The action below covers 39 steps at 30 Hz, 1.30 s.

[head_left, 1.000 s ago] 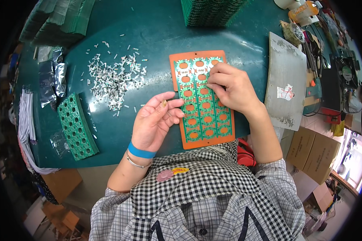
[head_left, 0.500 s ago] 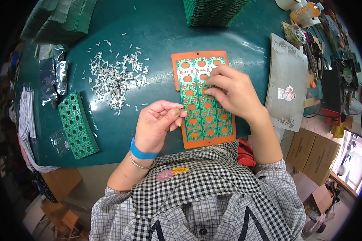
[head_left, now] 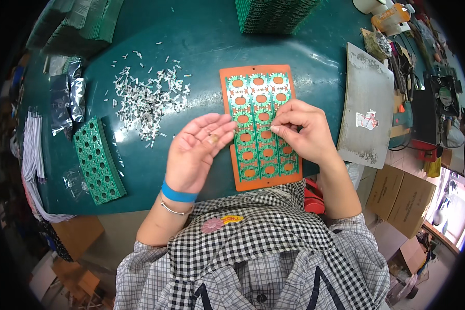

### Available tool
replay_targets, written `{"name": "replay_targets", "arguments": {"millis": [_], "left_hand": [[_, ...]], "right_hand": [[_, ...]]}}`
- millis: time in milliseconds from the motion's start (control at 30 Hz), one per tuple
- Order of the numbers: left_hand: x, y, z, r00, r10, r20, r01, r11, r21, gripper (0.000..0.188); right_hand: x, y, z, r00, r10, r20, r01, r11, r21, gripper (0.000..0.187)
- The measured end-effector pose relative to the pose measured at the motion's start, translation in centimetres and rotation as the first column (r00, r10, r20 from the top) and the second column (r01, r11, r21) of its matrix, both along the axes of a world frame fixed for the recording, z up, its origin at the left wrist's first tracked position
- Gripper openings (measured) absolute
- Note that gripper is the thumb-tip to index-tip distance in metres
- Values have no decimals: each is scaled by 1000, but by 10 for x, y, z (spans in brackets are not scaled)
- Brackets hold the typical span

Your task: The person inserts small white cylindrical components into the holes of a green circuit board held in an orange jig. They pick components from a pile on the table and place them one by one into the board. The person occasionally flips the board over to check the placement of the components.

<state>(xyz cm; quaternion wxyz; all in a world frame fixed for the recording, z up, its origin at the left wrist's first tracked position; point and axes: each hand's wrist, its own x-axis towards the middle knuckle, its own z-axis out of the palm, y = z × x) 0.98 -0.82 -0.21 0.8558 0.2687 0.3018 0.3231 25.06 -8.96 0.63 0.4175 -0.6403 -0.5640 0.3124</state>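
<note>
A green circuit board panel (head_left: 257, 114) with rows of oval cut-outs lies on an orange fixture plate (head_left: 267, 184). Over its right side is my right hand (head_left: 305, 132), thumb and forefinger pinched close to the middle column; whatever they hold is too small to make out. My left hand (head_left: 194, 144) is beside the panel's left edge, palm turned up and fingers stretched toward the board. Whether tiny parts lie in that palm I cannot tell. To the left, a loose heap of small white parts (head_left: 147, 103) is scattered on the table.
A stack of green boards (head_left: 99, 160) lies at the left, beside silver-black bags (head_left: 62, 106) and bundled white wires (head_left: 33, 150). More board stacks (head_left: 276, 15) stand at the back. A grey plate (head_left: 367, 106) and tools line the right side of the green table (head_left: 201, 51).
My left hand has opened from a pinch and turned palm up, its fingers rising slightly. My right hand has shifted a little right and toward me, still pinched.
</note>
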Motion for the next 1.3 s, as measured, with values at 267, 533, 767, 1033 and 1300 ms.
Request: {"name": "replay_targets", "arguments": {"millis": [267, 533, 767, 1033, 1300], "left_hand": [[-15, 4, -9, 995, -73, 61, 79, 991, -105, 28], [-12, 2, -8, 996, -68, 59, 74, 993, -92, 24], [-13, 0, -11, 993, -120, 0, 120, 993, -11, 23], [-3, -15, 11, 910, -216, -353, 329, 895, 302, 43], [9, -31, 20, 799, -32, -600, 519, 541, 662, 73]], "right_hand": [[1, -1, -6, 988, 8, 152, -13, 999, 31, 8], [0, -1, -8, 981, 3, 196, -14, 998, 59, 8], [-5, 7, -3, 948, 114, 298, -153, 982, 111, 11], [-9, 2, 9, 946, 71, 316, -113, 987, 117, 11], [-46, -11, 26, 970, 216, 110, -230, 964, 134, 13]]}}
